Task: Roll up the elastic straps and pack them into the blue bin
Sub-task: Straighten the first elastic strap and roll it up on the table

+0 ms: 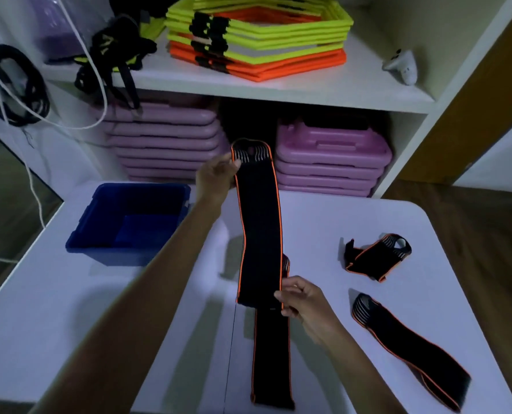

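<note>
A black elastic strap with orange edging (260, 222) is stretched out above the white table (368, 222). My left hand (215, 177) pinches its far end near the grey stitched part. My right hand (301, 300) grips its near end. A second flat strap (272, 354) lies on the table under it, running toward me. Two more straps lie at the right: a crumpled one (374, 258) and a long flat one (410, 348). The blue bin (99, 234) stands at the table's left, nothing visible inside it.
Behind the table is a white shelf unit (308, 94) with stacked purple step platforms (332, 156), yellow and orange hexagon rings (257, 40), black harness straps (114, 52) and a white controller (402, 64). White cords (93, 64) hang at the left.
</note>
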`<state>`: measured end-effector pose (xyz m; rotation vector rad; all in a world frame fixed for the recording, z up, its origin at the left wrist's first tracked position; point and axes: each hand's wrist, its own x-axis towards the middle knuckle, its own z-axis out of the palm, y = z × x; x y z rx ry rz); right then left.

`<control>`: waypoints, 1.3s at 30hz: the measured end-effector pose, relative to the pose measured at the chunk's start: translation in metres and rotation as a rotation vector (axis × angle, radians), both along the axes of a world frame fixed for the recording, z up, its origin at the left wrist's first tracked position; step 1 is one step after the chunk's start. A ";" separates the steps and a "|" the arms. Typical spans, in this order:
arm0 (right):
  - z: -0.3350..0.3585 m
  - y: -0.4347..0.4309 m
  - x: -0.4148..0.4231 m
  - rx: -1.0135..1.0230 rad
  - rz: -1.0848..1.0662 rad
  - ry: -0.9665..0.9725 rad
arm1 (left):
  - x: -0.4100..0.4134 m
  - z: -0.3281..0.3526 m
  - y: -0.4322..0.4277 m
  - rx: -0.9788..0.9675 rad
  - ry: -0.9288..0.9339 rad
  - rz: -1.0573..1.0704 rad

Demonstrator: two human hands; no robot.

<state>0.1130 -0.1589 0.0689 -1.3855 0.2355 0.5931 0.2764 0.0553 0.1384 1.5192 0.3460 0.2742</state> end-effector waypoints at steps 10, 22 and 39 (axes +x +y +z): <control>-0.045 -0.040 -0.111 -0.048 -0.003 0.281 | -0.094 -0.159 -0.041 -0.115 0.448 -0.210; -0.062 -0.039 -0.107 -0.056 0.018 0.330 | -0.107 -0.181 -0.057 -0.086 0.566 -0.242; -0.072 -0.049 -0.090 -0.069 0.009 0.349 | -0.075 -0.192 -0.060 0.079 0.636 -0.177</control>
